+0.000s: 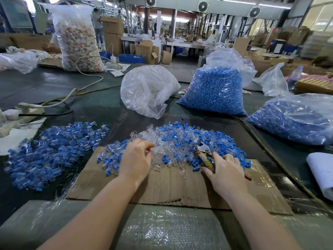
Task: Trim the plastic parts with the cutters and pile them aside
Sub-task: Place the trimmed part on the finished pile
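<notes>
Head view, nearest first: a sheet of cardboard [171,192] lies on the dark table [54,83]. On it, the left hand [136,160] reaches into the mixed heap of clear and blue plastic parts [180,136], thumb and forefinger pinching at a clear piece. The right hand [226,175] rests with curled fingers round the wrapped handles of the cutters [204,154] (metal head lying on the heap, jaws pointing away). Left of the cardboard spreads a separate pile of blue-and-clear parts [54,152]. Farther back stand a nearly empty clear bag [146,91], a bag of blue pieces [216,91] and, at right, another blue-filled bag [295,120].
</notes>
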`<state>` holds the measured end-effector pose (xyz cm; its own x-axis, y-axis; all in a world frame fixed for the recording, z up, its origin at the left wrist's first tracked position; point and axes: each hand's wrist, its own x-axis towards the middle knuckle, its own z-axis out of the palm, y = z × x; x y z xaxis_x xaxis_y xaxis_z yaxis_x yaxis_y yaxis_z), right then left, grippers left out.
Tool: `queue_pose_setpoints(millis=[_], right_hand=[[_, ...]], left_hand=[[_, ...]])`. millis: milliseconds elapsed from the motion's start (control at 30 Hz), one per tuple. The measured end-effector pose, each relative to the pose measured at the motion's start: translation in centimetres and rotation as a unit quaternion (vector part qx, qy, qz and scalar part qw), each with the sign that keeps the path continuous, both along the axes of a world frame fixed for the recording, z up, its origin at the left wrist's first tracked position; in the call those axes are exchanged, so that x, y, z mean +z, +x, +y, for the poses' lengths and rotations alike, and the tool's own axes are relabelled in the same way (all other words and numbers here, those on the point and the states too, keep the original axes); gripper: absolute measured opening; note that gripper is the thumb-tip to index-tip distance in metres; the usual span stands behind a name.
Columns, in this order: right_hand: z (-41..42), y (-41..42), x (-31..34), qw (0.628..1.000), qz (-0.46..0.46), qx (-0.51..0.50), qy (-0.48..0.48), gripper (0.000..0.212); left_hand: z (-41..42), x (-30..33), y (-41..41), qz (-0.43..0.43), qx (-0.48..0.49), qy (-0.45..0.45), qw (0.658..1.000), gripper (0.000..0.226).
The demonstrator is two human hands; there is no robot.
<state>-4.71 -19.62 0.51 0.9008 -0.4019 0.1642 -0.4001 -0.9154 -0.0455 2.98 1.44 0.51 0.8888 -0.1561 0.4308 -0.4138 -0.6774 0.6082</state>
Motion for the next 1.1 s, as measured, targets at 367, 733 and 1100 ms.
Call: queue_pose_setpoints(millis=[367, 733, 1100], right_hand=[[1.5, -0.2, -0.3, 0.986, -0.115, 0.117, -0.021, 0.026], [3.5, 0.9, -1.2, 0.986, -0.131, 0.096, 0.038, 0.015], [4.8, 0.5, -2.9, 0.965, -0.237, 0.076, 0.087, 0.005]], left_hand=[[-5.5, -1.7, -3.4, 0.040, -0.182, 0.031, 0.982, 0.025], [-5.1, -2.4, -2.9, 0.062, -0.111, -0.070, 0.989, 0.010], [-4.9, -2.3, -3.1, 0.074, -0.067, -0.128, 0.987, 0.014]])
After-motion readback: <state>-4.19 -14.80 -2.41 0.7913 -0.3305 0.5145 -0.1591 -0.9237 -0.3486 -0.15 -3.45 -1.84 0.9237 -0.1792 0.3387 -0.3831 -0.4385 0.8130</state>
